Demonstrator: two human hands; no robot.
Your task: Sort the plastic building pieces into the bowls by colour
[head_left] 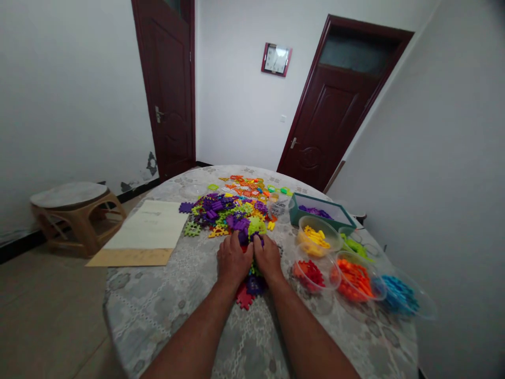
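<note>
My left hand (233, 258) and my right hand (267, 257) are close together over the near side of the pile, thumbs almost meeting. Both have curled fingers around purple plastic building pieces (243, 238), which the fingers partly hide. Lime-green pieces (257, 225) show just beyond the fingertips. Below the hands, between the wrists, lie a dark purple piece (255, 286) and a red toothed piece (245, 300). Whether these join to the held pieces is hidden. A mixed heap of purple, green and yellow building pieces (213, 206) spreads ahead and to the left.
To the right stand a green box (296, 213) of purple pieces and clear bowls with yellow (315, 237), red (310, 275), orange (355, 279) and blue (400, 295) pieces. A paper sheet (145, 226) overhangs the round table's left edge. A stool (77, 213) stands beyond.
</note>
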